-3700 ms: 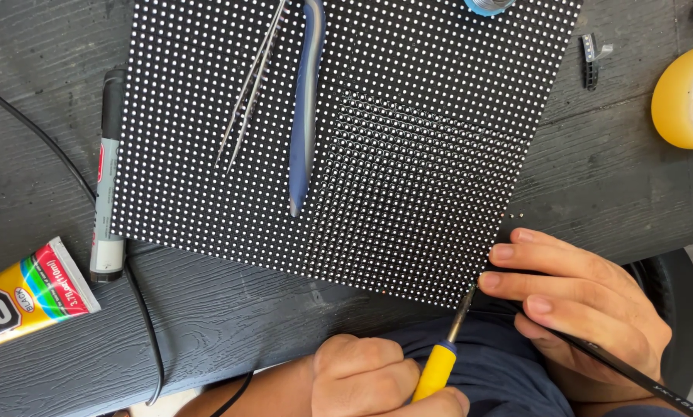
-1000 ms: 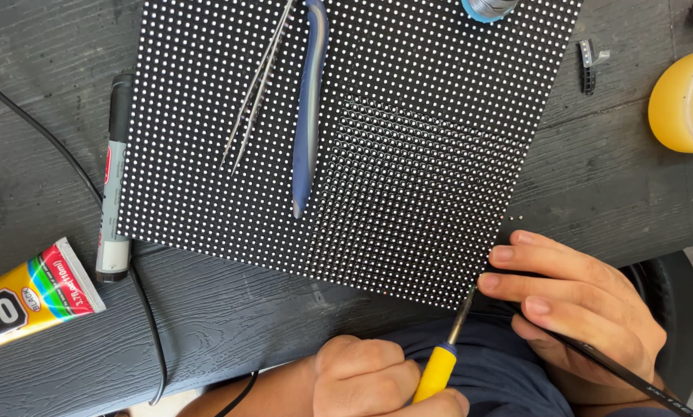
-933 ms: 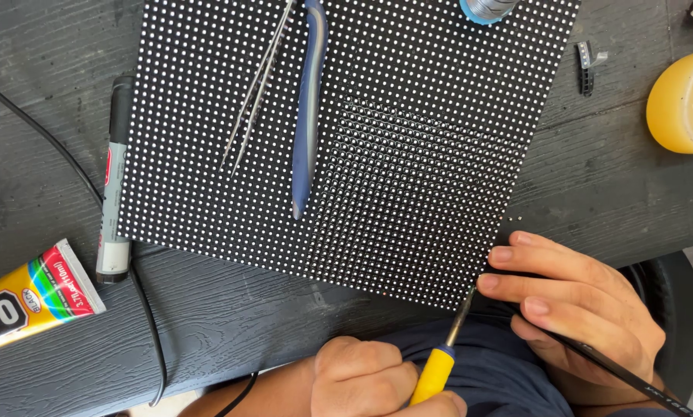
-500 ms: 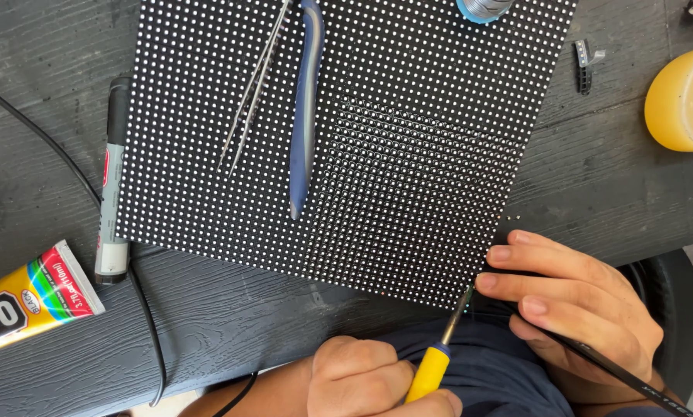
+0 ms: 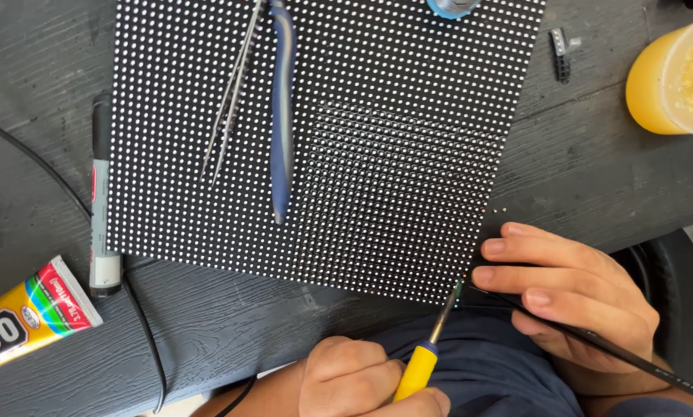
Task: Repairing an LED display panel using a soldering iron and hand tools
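Nearest, the left hand (image 5: 362,378) is clamped on a yellow-handled tool (image 5: 427,347), its tip at the near right corner of the dotted black panel (image 5: 377,154). The right hand (image 5: 570,297) pinches a thin black wire (image 5: 616,351) there — work at this corner looks mid-way, unfinished. Farther off on the panel lie tweezers (image 5: 230,100) and a blue tool (image 5: 282,116), unused.

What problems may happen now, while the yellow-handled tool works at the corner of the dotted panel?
1. The tool tip sits close to the right hand's fingertips; a slip might hurt them.
2. The dotted panel corner overhangs the table edge, so pressure might tilt it and roll the tweezers off.
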